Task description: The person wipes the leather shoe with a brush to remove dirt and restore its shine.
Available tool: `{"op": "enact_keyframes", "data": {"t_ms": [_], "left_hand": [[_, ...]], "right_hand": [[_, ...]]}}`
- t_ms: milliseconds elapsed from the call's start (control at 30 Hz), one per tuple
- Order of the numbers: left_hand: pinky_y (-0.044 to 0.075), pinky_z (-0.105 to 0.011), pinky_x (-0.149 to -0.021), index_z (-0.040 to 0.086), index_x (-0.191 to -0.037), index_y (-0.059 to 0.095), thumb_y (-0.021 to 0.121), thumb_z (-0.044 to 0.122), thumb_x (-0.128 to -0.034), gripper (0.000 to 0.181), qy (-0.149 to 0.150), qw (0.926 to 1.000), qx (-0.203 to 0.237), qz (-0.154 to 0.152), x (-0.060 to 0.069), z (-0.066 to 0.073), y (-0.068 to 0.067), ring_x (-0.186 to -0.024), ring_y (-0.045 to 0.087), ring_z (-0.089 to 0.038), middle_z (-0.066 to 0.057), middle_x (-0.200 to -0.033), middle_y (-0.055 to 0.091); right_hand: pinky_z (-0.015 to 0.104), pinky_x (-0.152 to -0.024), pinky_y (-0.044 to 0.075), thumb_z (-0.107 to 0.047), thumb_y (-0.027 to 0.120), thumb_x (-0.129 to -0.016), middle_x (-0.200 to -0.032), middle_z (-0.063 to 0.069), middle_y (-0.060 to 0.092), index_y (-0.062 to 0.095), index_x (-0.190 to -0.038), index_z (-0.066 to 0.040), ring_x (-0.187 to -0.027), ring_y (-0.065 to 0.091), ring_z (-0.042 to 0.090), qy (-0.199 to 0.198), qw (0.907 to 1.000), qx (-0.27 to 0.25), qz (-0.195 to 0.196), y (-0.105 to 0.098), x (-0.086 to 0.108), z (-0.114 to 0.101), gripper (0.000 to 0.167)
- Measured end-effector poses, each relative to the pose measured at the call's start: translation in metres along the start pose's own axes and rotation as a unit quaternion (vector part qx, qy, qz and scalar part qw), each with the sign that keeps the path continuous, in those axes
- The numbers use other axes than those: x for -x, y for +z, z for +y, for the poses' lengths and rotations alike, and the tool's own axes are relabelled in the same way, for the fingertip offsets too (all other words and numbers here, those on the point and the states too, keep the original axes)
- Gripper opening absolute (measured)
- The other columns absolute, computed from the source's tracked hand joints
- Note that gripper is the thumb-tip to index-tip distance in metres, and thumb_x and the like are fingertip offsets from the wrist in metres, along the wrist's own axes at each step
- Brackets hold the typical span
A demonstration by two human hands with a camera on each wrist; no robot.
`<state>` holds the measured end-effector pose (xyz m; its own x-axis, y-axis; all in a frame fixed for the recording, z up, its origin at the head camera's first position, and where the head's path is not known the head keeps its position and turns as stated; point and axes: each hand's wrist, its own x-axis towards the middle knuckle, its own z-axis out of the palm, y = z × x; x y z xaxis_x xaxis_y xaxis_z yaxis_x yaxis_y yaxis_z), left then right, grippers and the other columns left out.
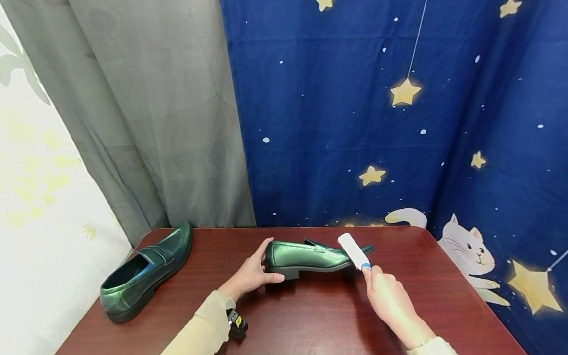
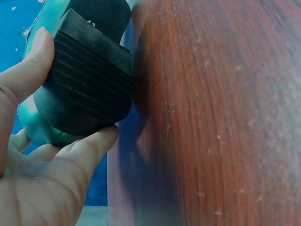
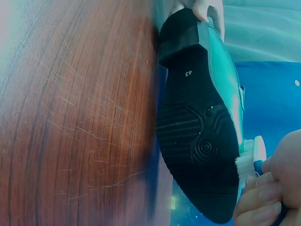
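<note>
A green loafer (image 1: 295, 255) is held by its heel in my left hand (image 1: 252, 274), toe pointing right. In the left wrist view the thumb and fingers of my left hand (image 2: 51, 183) curl round the black heel (image 2: 84, 80). My right hand (image 1: 391, 301) grips a white-headed brush (image 1: 353, 250) over the front of the shoe. The right wrist view shows the dark sole (image 3: 197, 127) facing the camera, and the brush's white bristles (image 3: 245, 165) against the upper's edge near the toe, with my right hand (image 3: 268, 193) curled on the handle.
A second green loafer (image 1: 146, 273) stands at the left side of the reddish-brown table (image 1: 310, 320). Behind the table hang a grey curtain (image 1: 177, 148) and a blue curtain (image 1: 319, 123) with stars.
</note>
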<state>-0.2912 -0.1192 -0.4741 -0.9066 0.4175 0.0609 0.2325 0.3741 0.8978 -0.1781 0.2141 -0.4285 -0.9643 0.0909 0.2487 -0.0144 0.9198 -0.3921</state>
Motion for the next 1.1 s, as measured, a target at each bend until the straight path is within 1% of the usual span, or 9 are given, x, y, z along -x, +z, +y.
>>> {"op": "enact_keyframes", "data": {"t_ms": [67,200,333,467,567,667,833,933,1100], "left_hand": [[0.055,-0.04,-0.092,0.029,-0.159,0.021,0.09,0.023,-0.0761,0.108,0.0,1.0,0.006,0.001,0.0,0.0,0.001,-0.105,0.068,-0.024,-0.018,-0.141,0.059],[0.054,-0.044,-0.097,0.028,-0.162,0.015,0.09,0.023,-0.0765,0.114,-0.007,0.9999,0.013,0.003,0.001,0.001,0.002,-0.112,0.067,-0.027,-0.018,-0.146,0.055],[0.049,-0.049,-0.104,0.028,-0.164,0.004,0.09,0.029,-0.0766,0.122,-0.019,0.9998,0.01,0.001,0.001,0.001,0.003,-0.122,0.063,-0.033,-0.02,-0.151,0.05],[0.046,-0.053,-0.107,0.025,-0.164,0.004,0.09,0.033,-0.0761,0.123,-0.025,0.9997,0.0,-0.003,0.001,-0.001,0.003,-0.129,0.058,-0.04,-0.021,-0.155,0.046],[0.048,-0.052,-0.106,0.025,-0.163,0.008,0.09,0.033,-0.076,0.12,-0.022,0.9998,-0.002,-0.004,0.001,-0.001,0.004,-0.127,0.06,-0.038,-0.019,-0.153,0.048],[0.051,-0.048,-0.102,0.023,-0.162,0.011,0.09,0.031,-0.0758,0.117,-0.009,0.9999,-0.003,-0.004,0.0,-0.002,0.004,-0.118,0.065,-0.032,-0.018,-0.148,0.054],[0.054,-0.04,-0.095,0.024,-0.16,0.016,0.091,0.027,-0.0747,0.114,-0.003,1.0,-0.003,0.001,0.0,-0.001,0.003,-0.105,0.067,-0.022,-0.014,-0.141,0.06],[0.054,-0.039,-0.095,0.025,-0.159,0.017,0.092,0.026,-0.0743,0.113,-0.005,1.0,-0.003,0.005,0.0,0.0,0.003,-0.104,0.067,-0.021,-0.013,-0.139,0.061],[0.053,-0.043,-0.098,0.025,-0.159,0.018,0.092,0.026,-0.0745,0.112,-0.002,1.0,0.008,0.002,0.0,0.0,0.002,-0.107,0.067,-0.023,-0.012,-0.142,0.06]], "right_hand": [[0.048,-0.051,0.045,-0.025,0.051,-0.105,-0.062,0.012,0.053,0.051,-0.083,-0.003,-0.057,0.059,0.034,-0.001,1.0,-0.004,-0.006,0.0,0.0,-0.001,0.031],[0.044,-0.05,0.042,-0.026,0.051,-0.105,-0.062,0.01,0.052,0.051,-0.083,-0.005,-0.056,0.058,0.03,-0.004,0.9998,-0.012,-0.014,0.003,0.001,-0.005,0.031],[0.043,-0.05,0.04,-0.028,0.05,-0.107,-0.061,0.009,0.051,0.05,-0.082,-0.006,-0.056,0.058,0.031,-0.008,0.9997,-0.018,-0.012,0.008,0.002,-0.012,0.033],[0.043,-0.049,0.039,-0.029,0.048,-0.107,-0.06,0.009,0.05,0.05,-0.081,-0.007,-0.056,0.058,0.03,-0.013,0.9996,-0.022,-0.01,0.012,0.003,-0.018,0.034],[0.044,-0.049,0.04,-0.029,0.048,-0.108,-0.06,0.009,0.051,0.049,-0.081,-0.007,-0.055,0.058,0.031,-0.017,0.9995,-0.025,-0.005,0.014,0.005,-0.02,0.035],[0.045,-0.049,0.04,-0.029,0.048,-0.108,-0.06,0.01,0.052,0.049,-0.081,-0.007,-0.055,0.058,0.031,-0.017,0.9995,-0.027,-0.001,0.014,0.006,-0.022,0.034],[0.045,-0.049,0.04,-0.027,0.048,-0.107,-0.06,0.009,0.051,0.05,-0.081,-0.007,-0.055,0.058,0.032,-0.019,0.9994,-0.03,-0.002,0.017,0.005,-0.026,0.034],[0.045,-0.05,0.041,-0.027,0.049,-0.107,-0.06,0.009,0.052,0.05,-0.081,-0.008,-0.057,0.06,0.032,-0.02,0.9992,-0.034,-0.008,0.021,0.004,-0.032,0.032],[0.045,-0.051,0.041,-0.026,0.049,-0.107,-0.061,0.01,0.053,0.051,-0.081,-0.008,-0.058,0.061,0.034,-0.029,0.9989,-0.035,-0.012,0.027,0.003,-0.043,0.032]]}}
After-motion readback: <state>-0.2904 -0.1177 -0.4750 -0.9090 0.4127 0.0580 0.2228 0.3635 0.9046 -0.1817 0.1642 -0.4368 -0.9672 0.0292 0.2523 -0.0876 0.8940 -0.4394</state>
